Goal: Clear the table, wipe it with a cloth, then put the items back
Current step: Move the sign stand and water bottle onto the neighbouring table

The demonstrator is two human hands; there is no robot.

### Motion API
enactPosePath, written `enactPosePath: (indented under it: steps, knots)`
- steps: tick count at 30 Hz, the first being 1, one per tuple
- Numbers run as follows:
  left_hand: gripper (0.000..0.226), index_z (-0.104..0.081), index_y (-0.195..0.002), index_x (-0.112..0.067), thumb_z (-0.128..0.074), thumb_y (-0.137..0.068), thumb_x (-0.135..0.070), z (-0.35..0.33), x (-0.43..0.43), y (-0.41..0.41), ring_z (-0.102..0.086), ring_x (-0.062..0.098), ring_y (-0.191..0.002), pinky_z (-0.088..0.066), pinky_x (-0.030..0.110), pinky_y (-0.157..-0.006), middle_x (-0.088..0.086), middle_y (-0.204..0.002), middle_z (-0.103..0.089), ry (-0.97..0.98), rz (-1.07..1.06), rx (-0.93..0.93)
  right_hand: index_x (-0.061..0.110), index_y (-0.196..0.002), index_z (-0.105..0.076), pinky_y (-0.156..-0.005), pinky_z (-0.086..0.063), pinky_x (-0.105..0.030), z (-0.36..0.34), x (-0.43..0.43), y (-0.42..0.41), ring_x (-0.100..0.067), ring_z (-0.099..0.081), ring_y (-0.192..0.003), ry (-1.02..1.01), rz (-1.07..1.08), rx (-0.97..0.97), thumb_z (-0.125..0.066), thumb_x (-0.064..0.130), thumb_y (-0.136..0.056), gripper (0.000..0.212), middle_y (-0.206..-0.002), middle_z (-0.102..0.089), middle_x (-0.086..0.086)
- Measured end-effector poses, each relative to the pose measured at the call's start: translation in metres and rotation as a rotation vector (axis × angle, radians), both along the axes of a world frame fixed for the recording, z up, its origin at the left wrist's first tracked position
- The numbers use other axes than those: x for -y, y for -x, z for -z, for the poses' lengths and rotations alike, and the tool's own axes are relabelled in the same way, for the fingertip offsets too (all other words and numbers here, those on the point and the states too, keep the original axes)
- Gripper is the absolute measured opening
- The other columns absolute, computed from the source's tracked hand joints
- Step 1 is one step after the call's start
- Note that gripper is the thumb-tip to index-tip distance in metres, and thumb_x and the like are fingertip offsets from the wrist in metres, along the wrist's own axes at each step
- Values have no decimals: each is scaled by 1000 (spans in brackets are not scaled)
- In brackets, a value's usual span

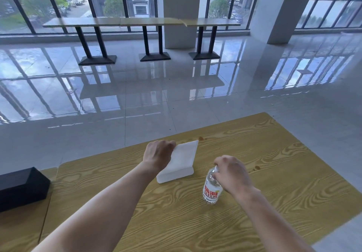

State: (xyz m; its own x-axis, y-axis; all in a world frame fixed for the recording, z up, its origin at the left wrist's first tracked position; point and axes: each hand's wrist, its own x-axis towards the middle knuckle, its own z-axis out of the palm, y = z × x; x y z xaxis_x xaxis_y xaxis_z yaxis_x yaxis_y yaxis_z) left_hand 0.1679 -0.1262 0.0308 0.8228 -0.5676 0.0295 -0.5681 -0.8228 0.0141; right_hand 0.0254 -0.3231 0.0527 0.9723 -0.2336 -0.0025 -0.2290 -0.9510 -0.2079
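A yellow wood-grain table point(274, 173) fills the lower part of the head view. On it lies a flat white box point(181, 163). My left hand point(157, 154) grips the box's left far edge with curled fingers. To the right stands a clear water bottle point(211, 191) with a red-lettered label. My right hand point(232, 172) holds the bottle at its top, fingers curled over the cap. The cap itself is hidden by that hand.
A black box point(21, 188) stands at the left on an adjoining table surface point(21, 230). Beyond the table edge lies glossy tiled floor point(156, 95). A row of long tables point(141, 22) on black legs stands by the windows, with white pillars point(181, 12) behind.
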Motion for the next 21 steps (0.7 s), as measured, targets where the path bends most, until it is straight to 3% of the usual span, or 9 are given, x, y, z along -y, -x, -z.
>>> enactPosePath:
  steps: [5,10,18,21]
  knots:
    - [19,-50,-80,-17,-49,-83,1,-4,-19,1,-49,34,-64,-35,32,-55,0,-64,-48,13,-40,31,8,-98,-71,-77,-58,-32,-4,-8,0,-19,-67,-86,2,15,-3,-67,12,-84,15,-94,-73,-5]
    - [13,-52,-83,-15,-50,-82,-2,-13,-44,3,-62,39,-74,-33,31,-54,7,-77,-67,84,-75,72,7,-100,-72,-76,-59,-34,-14,-22,0,-21,-68,-88,-42,9,11,-66,14,-84,18,-97,-74,-6]
    - [7,-53,-85,-15,-52,-83,-9,-27,-110,22,-62,41,-71,-42,34,-54,8,-75,-68,207,-149,120,9,-87,-73,-67,-59,-35,-36,-67,-11,-19,-69,-79,-79,-93,70,-65,12,-78,12,-84,-74,-5]
    - [8,-55,-86,-16,-53,-84,-9,-33,-142,33,-62,41,-71,-46,35,-56,7,-75,-68,235,-201,134,10,-90,-75,-69,-57,-29,-46,-93,-19,-18,-69,-82,-91,-151,91,-72,16,-76,15,-88,-75,-4]
